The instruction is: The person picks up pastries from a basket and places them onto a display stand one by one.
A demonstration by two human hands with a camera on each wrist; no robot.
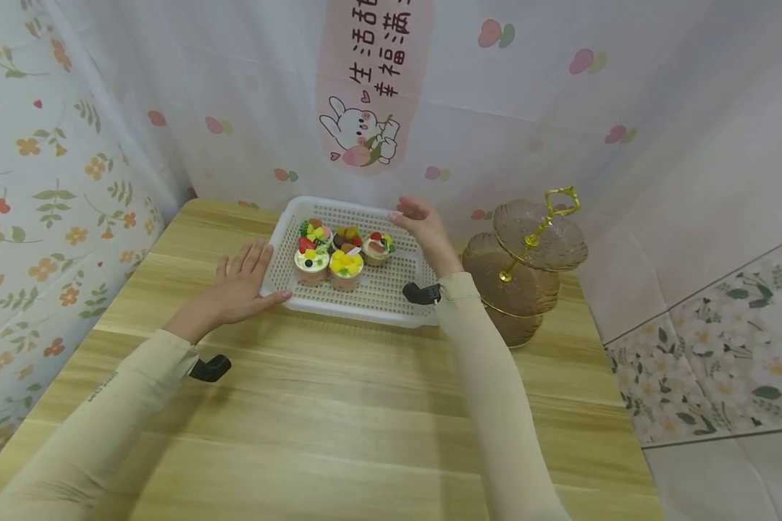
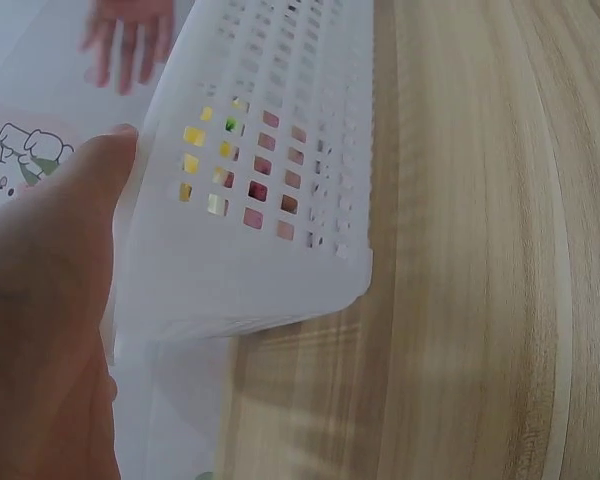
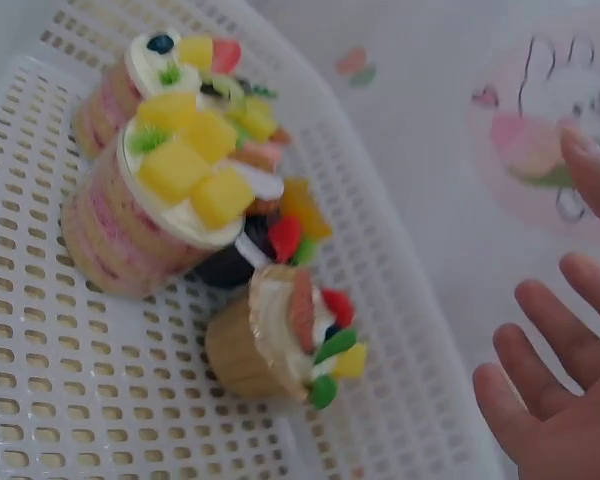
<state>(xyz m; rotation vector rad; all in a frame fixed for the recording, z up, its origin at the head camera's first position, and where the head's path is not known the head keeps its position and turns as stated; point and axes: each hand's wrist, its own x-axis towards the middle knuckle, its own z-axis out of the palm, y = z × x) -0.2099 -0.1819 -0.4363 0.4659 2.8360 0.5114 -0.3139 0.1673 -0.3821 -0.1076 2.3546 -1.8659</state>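
Note:
A white perforated plastic basket (image 1: pixel 391 307) sits toward the back of the table with several small fruit-topped cakes in its left part. One cake carries yellow cubes (image 1: pixel 346 263); another, in a tan cup, has red and green pieces (image 3: pixel 280 335). My left hand (image 1: pixel 244 282) lies with straight fingers at the basket's left end, its thumb along the rim in the left wrist view. My right hand (image 1: pixel 430 231) hovers over the basket's right back corner, fingers loosely spread and holding nothing in the right wrist view.
A tiered brown-glass stand (image 1: pixel 524 268) with a gold handle (image 1: pixel 562 201) stands right of the basket, close to my right forearm. A patterned curtain (image 1: pixel 261 94) hangs behind the wooden table (image 1: pixel 339 420). Floral panels border both sides.

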